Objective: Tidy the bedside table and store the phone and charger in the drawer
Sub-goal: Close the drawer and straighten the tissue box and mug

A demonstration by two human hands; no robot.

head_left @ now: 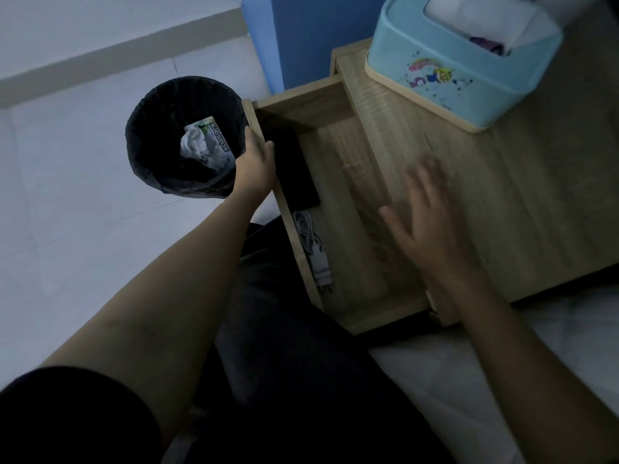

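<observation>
Our left hand (256, 159) clamps the drawer (338, 209) front, probably to push it shut. Just inside that grip lie the phone (294, 169) and charger (316, 249), stowed. Our right hand (432, 219) hovers spread and empty over the bedside table (502, 202).

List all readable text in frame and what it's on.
"scissors": on the printed card packaging lying in the black bin, lettering running sideways.
Small print elsewhere on that card: too small to read.
Blue tissue box: cartoon rainbow artwork, with no lettering I can make out.
</observation>
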